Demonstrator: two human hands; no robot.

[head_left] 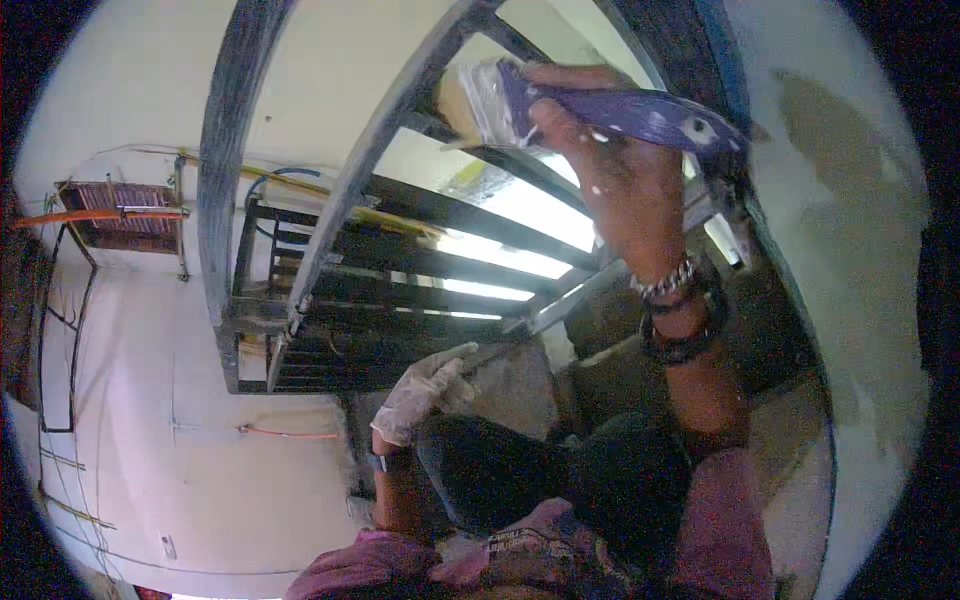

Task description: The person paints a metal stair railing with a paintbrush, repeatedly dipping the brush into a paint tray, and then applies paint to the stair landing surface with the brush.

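My right hand [600,150] is raised and bare, with bracelets at the wrist. Its fingers are closed round a paintbrush [640,115] with a purple handle spotted with pale paint. The brush's tan bristles point left, in front of or against a dark grey metal bar [385,140]; I cannot tell whether they touch. My left hand [420,395] wears a thin translucent glove and is beside my left knee. Its fingers are partly stretched toward the lower bars, with nothing visible in them.
Dark slats [440,255] run between long metal rails, with bright light behind. Another upright bar [230,150] stands to the left. A stained pale wall [850,200] rises at the right. Orange tubing [90,214] hangs on the left wall.
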